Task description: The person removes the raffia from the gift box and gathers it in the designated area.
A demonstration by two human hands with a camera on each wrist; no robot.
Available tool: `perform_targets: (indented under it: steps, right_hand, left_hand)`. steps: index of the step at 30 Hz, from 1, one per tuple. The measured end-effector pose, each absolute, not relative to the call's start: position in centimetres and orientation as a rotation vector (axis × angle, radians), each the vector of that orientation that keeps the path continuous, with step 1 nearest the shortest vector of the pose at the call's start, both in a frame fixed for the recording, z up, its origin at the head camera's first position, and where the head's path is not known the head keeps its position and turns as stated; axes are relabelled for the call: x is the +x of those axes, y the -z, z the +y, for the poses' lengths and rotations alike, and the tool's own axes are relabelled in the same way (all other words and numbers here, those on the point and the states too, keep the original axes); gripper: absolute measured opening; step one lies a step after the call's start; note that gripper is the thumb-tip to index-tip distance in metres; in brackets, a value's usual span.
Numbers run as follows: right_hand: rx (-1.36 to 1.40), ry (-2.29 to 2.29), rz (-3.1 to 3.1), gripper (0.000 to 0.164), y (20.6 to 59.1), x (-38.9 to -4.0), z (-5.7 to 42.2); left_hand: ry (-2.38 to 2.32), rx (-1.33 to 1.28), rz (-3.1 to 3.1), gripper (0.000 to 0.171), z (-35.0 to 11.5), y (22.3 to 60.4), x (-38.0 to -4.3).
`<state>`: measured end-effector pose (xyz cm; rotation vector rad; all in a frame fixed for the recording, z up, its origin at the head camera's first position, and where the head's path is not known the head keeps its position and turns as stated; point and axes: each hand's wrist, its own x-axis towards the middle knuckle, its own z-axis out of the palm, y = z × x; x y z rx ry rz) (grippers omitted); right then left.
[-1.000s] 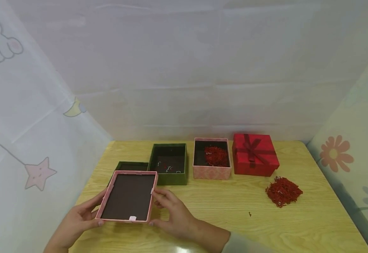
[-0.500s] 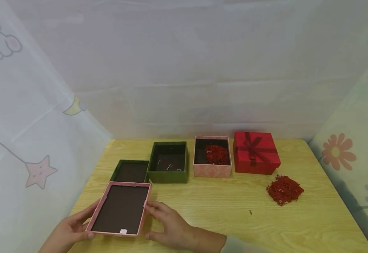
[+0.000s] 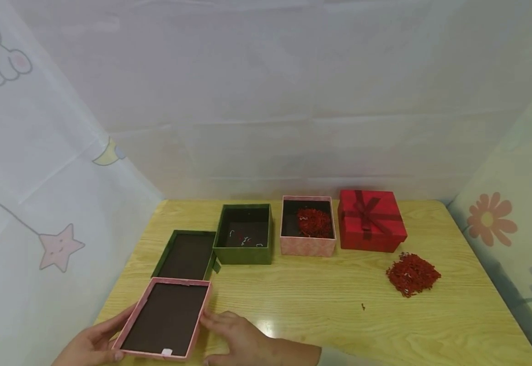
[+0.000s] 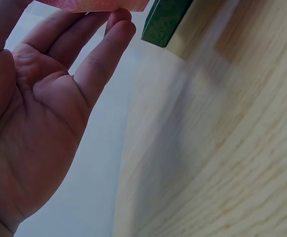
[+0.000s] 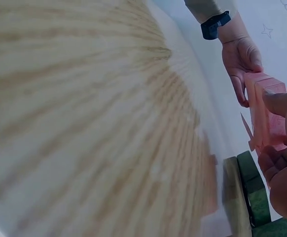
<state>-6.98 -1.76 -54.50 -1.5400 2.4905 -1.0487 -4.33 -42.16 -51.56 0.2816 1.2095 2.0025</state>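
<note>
A pink box lid (image 3: 165, 319), dark inside turned up, is held just above the table at the front left. My left hand (image 3: 91, 341) grips its left side, with the thumb at the near corner. On the opposite side, my right hand (image 3: 243, 338) holds the lid's edge between thumb and fingers, as the right wrist view shows. The pink lid (image 5: 268, 111) has a small flap sticking out in that view. Just behind it lies a green box lid (image 3: 188, 254), inside up, its near edge covered by the pink one.
Along the back of the wooden table (image 3: 311, 290) stand an open green box (image 3: 243, 255) with white scraps, an open pink box (image 3: 308, 247) with red shredded paper, and a closed red gift box (image 3: 371, 221) with a ribbon. A red shred pile (image 3: 413, 274) lies at right.
Both hands have brought the pink lid toward me, down and to the left. The green lid behind it has come into fuller view. The boxes and shred pile stay put.
</note>
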Motion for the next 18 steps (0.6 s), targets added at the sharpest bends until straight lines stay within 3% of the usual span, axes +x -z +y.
perform_targets:
  steps: [18]
  right_hand:
    - [-1.521, 0.857, 2.37, 0.077, 55.1, -7.5, -1.9]
  left_hand:
    - [-1.888, 0.07, 1.273, 0.062, -43.1, 52.6, -4.1]
